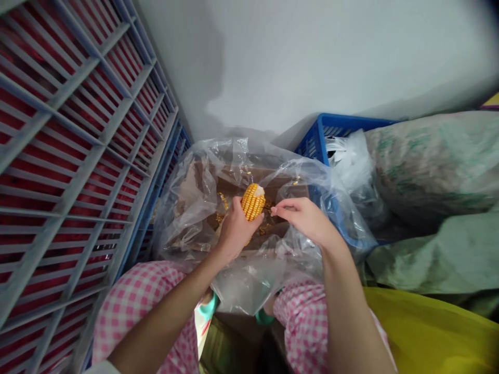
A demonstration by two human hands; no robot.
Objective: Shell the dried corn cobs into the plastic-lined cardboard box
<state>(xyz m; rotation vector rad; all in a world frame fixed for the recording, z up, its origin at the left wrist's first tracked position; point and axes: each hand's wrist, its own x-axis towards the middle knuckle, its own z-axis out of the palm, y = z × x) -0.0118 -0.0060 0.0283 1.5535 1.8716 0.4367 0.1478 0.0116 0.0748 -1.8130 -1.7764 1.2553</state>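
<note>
Ear of yellow corn [253, 201] is held tight in the left hand [236, 231], grip closed round it; right hand's [306, 218] grip is narrow, fingertips [276, 210] pinched just beside the kernels [258, 203].

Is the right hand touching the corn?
Apart: the head view shows a small gap between the fingertips of the right hand and the corn.

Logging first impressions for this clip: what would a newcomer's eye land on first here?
The bright yellow corn cob stands out first, at the centre, held in the left hand, with the right hand beside it. Both are over a clear plastic bag spread across a blue crate, with loose kernels scattered inside. Along the left side, grey slatted crates with red showing through catch the eye.
</note>
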